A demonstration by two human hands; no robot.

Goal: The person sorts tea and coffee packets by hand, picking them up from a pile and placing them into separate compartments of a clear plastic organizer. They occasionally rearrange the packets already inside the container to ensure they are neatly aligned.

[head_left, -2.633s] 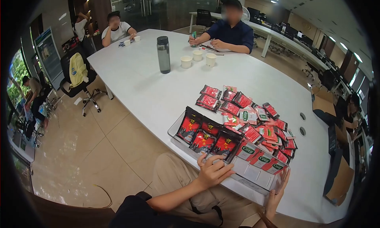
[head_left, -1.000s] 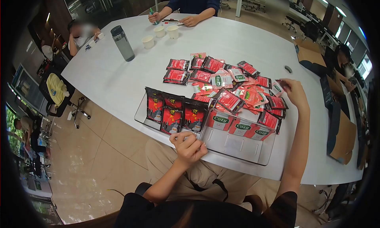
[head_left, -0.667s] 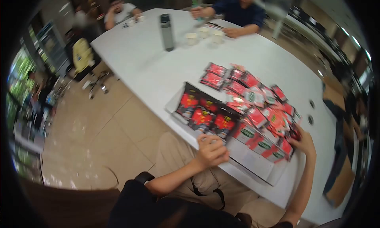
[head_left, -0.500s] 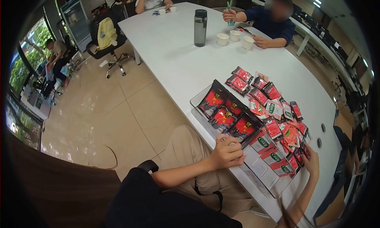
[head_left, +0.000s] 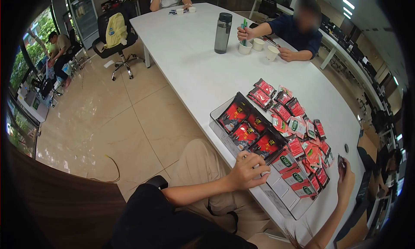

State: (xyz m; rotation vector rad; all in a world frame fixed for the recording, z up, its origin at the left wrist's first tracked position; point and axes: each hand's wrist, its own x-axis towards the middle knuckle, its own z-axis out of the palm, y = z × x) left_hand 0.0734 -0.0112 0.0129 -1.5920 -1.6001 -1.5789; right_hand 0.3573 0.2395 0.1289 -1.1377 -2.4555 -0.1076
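A clear plastic tray [head_left: 283, 203] with compartments lies along the table's near edge. Black-and-red sachets [head_left: 246, 134] fill its far part, and red-and-white COZY sachets [head_left: 298, 177] stand in rows nearer me. My left hand [head_left: 248, 171] is closed over the tray's near side wall, fingers curled at the rim. To the right of the tray, my right hand [head_left: 345, 179] pinches a small dark sachet [head_left: 341, 163], lifted off the pile. A loose heap of red, black and green-marked sachets [head_left: 298, 125] lies beside the tray's far side.
Across the white table [head_left: 190, 54] stand a grey bottle [head_left: 223, 33] and several paper cups [head_left: 258, 44]. A person in dark blue [head_left: 296, 37] holds green pens over one cup. Another person [head_left: 170, 0] sits at the far end. An office chair [head_left: 114, 41] stands left of the table.
My right hand has moved right, away from the heap, with the dark sachet in its fingers. My left hand stays at the tray. The person opposite has lowered the green pens to a cup.
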